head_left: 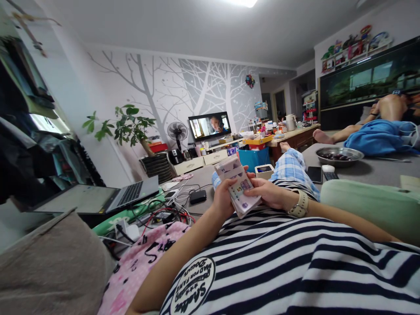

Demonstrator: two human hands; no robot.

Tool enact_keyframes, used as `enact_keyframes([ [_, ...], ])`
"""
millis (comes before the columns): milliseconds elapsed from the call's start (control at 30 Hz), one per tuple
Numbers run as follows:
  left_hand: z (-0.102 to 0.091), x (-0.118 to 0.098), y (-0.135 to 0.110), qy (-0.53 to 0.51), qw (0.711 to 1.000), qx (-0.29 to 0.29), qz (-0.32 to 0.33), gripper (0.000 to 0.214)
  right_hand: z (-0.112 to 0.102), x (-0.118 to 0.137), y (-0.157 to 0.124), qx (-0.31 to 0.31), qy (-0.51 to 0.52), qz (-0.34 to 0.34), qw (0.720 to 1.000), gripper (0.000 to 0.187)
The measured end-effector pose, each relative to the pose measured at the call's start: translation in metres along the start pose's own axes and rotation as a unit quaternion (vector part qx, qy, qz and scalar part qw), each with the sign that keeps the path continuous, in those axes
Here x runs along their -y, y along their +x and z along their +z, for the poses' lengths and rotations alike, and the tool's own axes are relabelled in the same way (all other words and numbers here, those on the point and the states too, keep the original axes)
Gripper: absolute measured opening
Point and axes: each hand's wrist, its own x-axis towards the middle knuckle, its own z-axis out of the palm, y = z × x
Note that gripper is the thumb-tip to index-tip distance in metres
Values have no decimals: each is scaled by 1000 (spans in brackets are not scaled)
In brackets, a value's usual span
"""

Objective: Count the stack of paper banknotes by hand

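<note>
1. Two hands share one stack of banknotes (239, 189), held above the striped shirt (295, 262) near the person's lap. The left hand (223, 197) wraps closed round its left edge. The right hand (271, 194), with a watch (300, 204) on its wrist, closes on the right edge.
2. The top notes lift away from the pile at the far end. They seem loose, though they show too small to be sure, and a weak pinch could let them slide off.
3. Notes that slip would likely land on the shirt, on the pink cloth (141, 262), or among the tangle of cables (164, 214) beside the laptop (105, 197), where they are hard to spot.
4. The person reclines, so the stack has no desk beneath it, and any shift of the body could tilt it.
5. The fan (177, 131) stands well apart. Whether it runs cannot be told, but a draught could lift a loose note.
</note>
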Motion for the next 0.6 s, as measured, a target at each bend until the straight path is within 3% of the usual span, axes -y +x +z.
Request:
enact_keyframes([
  [200, -5, 2, 4, -16, 1000, -16, -1, 63, -8, 2, 1, 42, -215, -18, 976, 28],
  [333, -6, 2, 3, 33, 999, -14, 41, 61, -9, 3, -1, 19, -398, -41, 916, 14],
  [533, 0, -11, -6, 100, 989, 22, 103, 50, -15, 23, -14, 36, -595, -83, 798, 22],
  [600, 1, -11, -7, 84, 989, 16, 118, 48, -22, 36, -18, 4, -602, -95, 793, 20],
])
